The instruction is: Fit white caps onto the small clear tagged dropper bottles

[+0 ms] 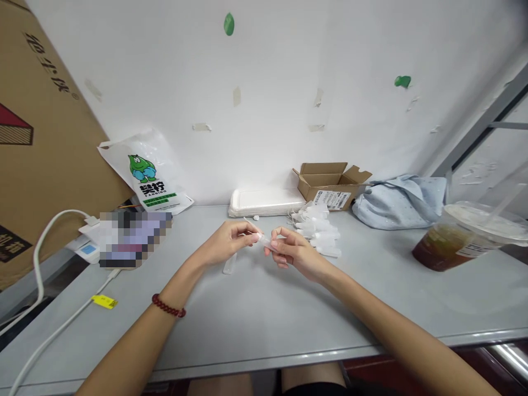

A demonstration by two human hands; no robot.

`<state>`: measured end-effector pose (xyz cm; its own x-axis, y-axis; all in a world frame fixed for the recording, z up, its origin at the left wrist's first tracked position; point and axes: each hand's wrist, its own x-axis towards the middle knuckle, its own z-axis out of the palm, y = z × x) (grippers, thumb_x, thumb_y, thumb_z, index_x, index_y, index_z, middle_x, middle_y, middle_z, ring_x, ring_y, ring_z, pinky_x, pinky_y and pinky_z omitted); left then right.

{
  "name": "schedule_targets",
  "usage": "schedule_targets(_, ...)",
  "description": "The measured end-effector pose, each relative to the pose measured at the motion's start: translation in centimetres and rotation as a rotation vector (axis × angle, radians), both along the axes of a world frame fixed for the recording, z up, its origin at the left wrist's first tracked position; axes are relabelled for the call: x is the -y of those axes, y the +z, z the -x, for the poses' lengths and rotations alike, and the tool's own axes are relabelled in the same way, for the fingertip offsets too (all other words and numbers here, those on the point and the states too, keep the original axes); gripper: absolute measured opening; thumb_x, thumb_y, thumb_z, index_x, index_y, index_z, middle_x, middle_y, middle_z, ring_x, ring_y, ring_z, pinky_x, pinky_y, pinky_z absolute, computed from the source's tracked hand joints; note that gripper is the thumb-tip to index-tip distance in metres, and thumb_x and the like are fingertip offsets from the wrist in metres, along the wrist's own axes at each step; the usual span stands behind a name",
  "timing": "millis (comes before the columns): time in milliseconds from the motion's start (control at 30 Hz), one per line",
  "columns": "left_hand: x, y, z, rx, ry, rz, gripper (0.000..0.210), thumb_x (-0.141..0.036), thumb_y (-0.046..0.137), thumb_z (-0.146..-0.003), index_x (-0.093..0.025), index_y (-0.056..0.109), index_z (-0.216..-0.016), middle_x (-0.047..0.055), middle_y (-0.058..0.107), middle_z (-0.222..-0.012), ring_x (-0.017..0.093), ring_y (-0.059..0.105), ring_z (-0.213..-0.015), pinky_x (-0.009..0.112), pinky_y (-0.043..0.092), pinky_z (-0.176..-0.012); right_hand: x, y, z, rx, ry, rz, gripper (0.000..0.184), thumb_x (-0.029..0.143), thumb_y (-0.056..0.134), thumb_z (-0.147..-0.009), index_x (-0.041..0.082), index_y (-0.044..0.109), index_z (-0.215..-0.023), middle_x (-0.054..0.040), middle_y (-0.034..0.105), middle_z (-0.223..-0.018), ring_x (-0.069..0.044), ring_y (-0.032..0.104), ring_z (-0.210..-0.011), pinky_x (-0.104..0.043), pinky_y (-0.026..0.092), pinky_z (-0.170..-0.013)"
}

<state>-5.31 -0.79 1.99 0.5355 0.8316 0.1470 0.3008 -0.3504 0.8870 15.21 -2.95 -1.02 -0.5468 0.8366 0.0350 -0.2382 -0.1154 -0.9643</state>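
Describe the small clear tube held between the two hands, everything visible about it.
The small clear tube looks like translucent, pale plastic, short and slim, lying roughly level above the grey table. The left hand pinches its left end with the fingers, and the right hand grips its right end. A thin white stick rises leftward from the left hand's fingertips near the tube. Contents cannot be told. Similar pale tubes lie piled behind it.

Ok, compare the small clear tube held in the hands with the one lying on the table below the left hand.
The held tube is off the table, pinched between the left hand and the right hand; the loose tube lies on the grey table, touched by neither. The held tube sits nearly level, the loose one angled toward the camera. Both look small, translucent and pale.
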Motion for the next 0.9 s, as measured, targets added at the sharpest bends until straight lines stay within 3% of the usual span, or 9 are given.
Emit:
schedule_targets(267,0.1,-0.2,-0.3,0.050,-0.007,0.010,0.025,-0.039,0.061,-0.082,-0.020,0.070,-0.095,0.007,0.069,-0.104,0.020,0.063,-0.091,0.032,0.048,-0.081,-0.1,0.2,-0.6,0.045,0.054,0.014,0.026,0.041,0.056,-0.087,0.022,0.039,-0.087,0.0068,0.048,-0.063,-0.005,0.028,-0.046,-0.021,0.023,-0.048)
schedule_targets(500,0.7,-0.2,-1.0,-0.001,0.070,0.060,0.041,-0.050,0.050,-0.087,-0.016,0.061,-0.066,0.003,0.061,-0.068,0.014,0.057,-0.061,0.028,0.048,-0.062,-0.1,0.6,-0.9,0.043,0.070,-0.016,0.021,0.038,0.053,-0.089,0.023,0.038,-0.088,0.0063,0.046,-0.065,-0.006,0.027,-0.048,-0.021,0.021,-0.047)
schedule_targets(733,1.1,0.2,-1.4,0.036,-0.004,-0.003,0.024,-0.038,0.054,-0.086,-0.020,0.066,-0.094,0.006,0.066,-0.099,0.017,0.058,-0.086,0.027,0.051,-0.072,-0.3,0.8,-1.3,0.091,0.058,-0.003,0.023,0.040,0.052,-0.089,0.023,0.037,-0.086,0.0071,0.043,-0.062,-0.006,0.025,-0.047,-0.021,0.019,-0.047)
schedule_targets(900,1.0,-0.2,-1.5,-0.022,0.041,0.059,0.037,-0.047,0.048,-0.088,-0.017,0.062,-0.071,0.005,0.063,-0.076,0.016,0.059,-0.071,0.026,0.049,-0.060,-0.1,1.3,-1.4,0.149,0.065,-0.041,0.023,0.042,0.050,-0.090,0.023,0.038,-0.087,0.0073,0.041,-0.061,-0.006,0.022,-0.046,-0.021,0.015,-0.047)
